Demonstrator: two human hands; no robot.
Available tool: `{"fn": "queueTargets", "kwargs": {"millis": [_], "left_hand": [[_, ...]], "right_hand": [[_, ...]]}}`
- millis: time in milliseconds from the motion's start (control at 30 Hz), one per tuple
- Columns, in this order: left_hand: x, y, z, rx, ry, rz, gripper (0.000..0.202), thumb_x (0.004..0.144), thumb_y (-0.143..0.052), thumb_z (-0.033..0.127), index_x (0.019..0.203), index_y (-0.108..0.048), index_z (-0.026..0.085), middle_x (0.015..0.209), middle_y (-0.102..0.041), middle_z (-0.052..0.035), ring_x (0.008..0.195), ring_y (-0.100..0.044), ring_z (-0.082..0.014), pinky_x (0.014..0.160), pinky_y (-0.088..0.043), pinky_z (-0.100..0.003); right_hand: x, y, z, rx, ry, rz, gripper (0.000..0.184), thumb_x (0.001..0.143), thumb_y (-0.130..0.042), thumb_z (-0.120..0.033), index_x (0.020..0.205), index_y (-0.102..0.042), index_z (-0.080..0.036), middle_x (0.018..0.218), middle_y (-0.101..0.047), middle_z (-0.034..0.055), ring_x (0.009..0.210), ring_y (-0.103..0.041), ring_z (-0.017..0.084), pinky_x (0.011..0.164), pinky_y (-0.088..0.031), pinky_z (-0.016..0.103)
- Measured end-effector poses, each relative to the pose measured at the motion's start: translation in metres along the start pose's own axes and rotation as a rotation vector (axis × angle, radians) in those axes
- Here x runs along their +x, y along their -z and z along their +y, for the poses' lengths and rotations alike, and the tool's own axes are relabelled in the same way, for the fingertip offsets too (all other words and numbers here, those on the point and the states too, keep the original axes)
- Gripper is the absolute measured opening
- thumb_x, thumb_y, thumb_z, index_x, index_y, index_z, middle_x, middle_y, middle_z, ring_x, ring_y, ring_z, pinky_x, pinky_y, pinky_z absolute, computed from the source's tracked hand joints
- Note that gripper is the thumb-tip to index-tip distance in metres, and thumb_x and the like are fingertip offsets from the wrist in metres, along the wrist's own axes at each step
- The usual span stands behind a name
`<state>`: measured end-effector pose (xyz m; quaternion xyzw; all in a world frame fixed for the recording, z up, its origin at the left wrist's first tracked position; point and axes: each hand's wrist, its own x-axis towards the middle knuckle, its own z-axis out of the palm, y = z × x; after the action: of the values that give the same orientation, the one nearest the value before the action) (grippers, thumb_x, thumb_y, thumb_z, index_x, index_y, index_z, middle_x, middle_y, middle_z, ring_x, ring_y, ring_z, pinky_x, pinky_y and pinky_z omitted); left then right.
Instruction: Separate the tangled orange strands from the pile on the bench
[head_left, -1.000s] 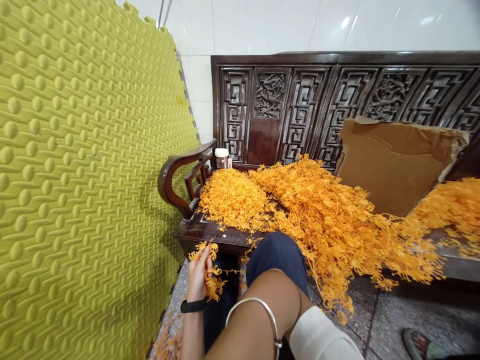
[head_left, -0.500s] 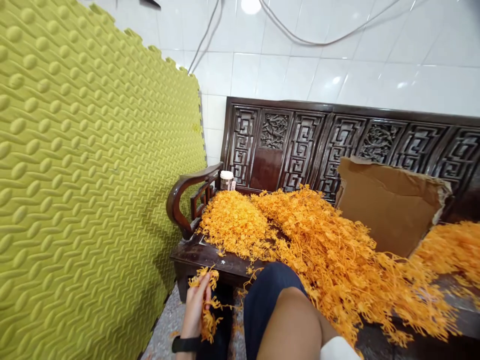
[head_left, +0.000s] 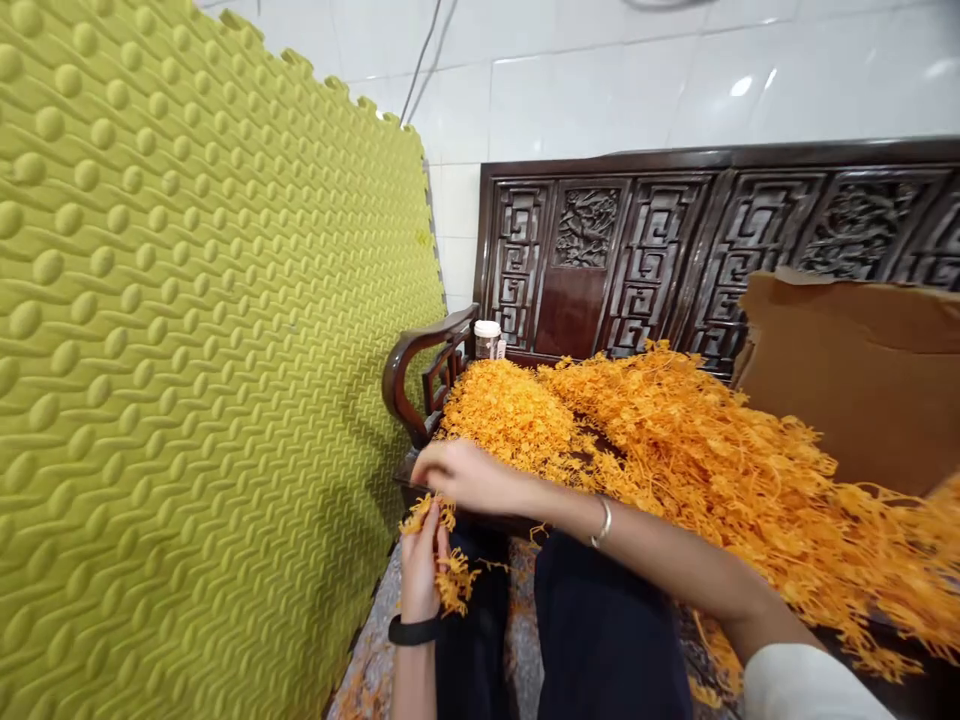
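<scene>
My left hand (head_left: 422, 565), with a black band on its wrist, is closed around a bunch of orange plastic flower pieces (head_left: 456, 580). Their thin, stringy ends stick out above the fingertips and to the right of the palm. Just above this bunch is my right hand (head_left: 465, 475), reaching across from the right with a silver bracelet on its wrist. Its fingers are curled downward close to the top of the bunch; anything between them is hidden. Behind the hands, a heap of short orange pieces (head_left: 514, 405) lies on the bench seat, beside a larger pile of long-stemmed ones (head_left: 720, 470).
The dark carved wooden bench (head_left: 574, 310) has a curved armrest (head_left: 405, 375) at its left end. A white-lidded jar (head_left: 487, 338) stands in the back corner. Cardboard (head_left: 847, 380) leans on the backrest. A yellow-green foam mat (head_left: 225, 350) stands upright on the left.
My right arm has come into clear view and swung left across my lap, bringing the right hand to the bunch. My left hand still grips the orange pieces. The view has shifted.
</scene>
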<state>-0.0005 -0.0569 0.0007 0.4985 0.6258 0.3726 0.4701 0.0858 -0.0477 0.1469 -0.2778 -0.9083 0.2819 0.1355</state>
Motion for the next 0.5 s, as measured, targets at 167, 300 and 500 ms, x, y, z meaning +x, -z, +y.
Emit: {"fn": "queueTargets", "kwargs": {"millis": [167,300,500], "left_hand": [[-0.009,0.003,-0.002,-0.770,-0.200,0.125,0.032,0.074,-0.056,0.044,0.061,-0.054,0.014,0.034,-0.027,0.0097,0.031,-0.020,-0.0037,0.033,-0.017,-0.016],[-0.014,0.002,0.000,-0.823,-0.216,0.088,0.032,0.073,-0.060,0.042,0.089,-0.057,0.014,0.034,-0.026,0.0115,0.031,-0.017,-0.0024,0.034,-0.012,-0.017],[-0.014,0.003,0.002,-0.768,-0.221,0.166,0.037,0.071,-0.059,0.047,0.058,-0.049,0.014,0.032,-0.029,0.0088,0.030,-0.023,-0.0021,0.035,-0.015,-0.018]], "right_hand": [[0.023,0.028,0.079,0.207,-0.088,0.063,0.028,0.079,-0.054,-0.020,0.104,-0.056,-0.010,0.100,-0.059,0.0090,0.079,-0.056,0.012,0.069,-0.044,0.023],[0.017,0.020,0.105,0.527,-0.106,-0.184,0.046,0.072,-0.063,-0.039,0.108,-0.054,-0.011,0.088,-0.062,0.0063,0.071,-0.058,0.011,0.064,-0.044,0.023],[0.015,-0.008,0.108,0.649,-0.121,-0.206,0.041,0.058,-0.071,-0.043,0.080,-0.060,-0.010,0.064,-0.060,0.0012,0.058,-0.054,0.010,0.058,-0.043,0.023]]}}
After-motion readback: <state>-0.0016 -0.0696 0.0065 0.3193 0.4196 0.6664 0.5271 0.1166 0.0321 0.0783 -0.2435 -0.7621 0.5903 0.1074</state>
